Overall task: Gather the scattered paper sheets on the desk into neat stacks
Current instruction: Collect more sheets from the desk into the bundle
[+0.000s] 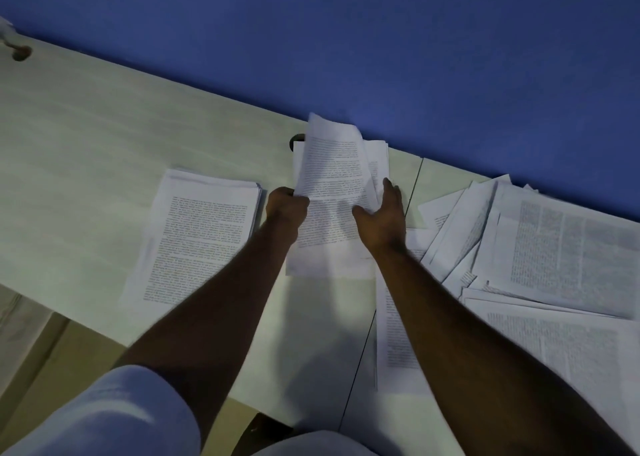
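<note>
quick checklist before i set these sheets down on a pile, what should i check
1. Left hand grips the held sheets: ok.
2. Right hand steadies their right edge: ok, fingers look straight.
3. Held sheets flat: not ok, top edge curls.
4. Left stack squared up: ok, edges nearly aligned.
5. Middle pile under the hands squared: cannot tell, partly hidden.
6. Loose sheets on the right gathered: not ok, fanned and overlapping.

L hand [287, 206] fisted, gripping; R hand [382, 218] fingers extended, arms outstretched.
</note>
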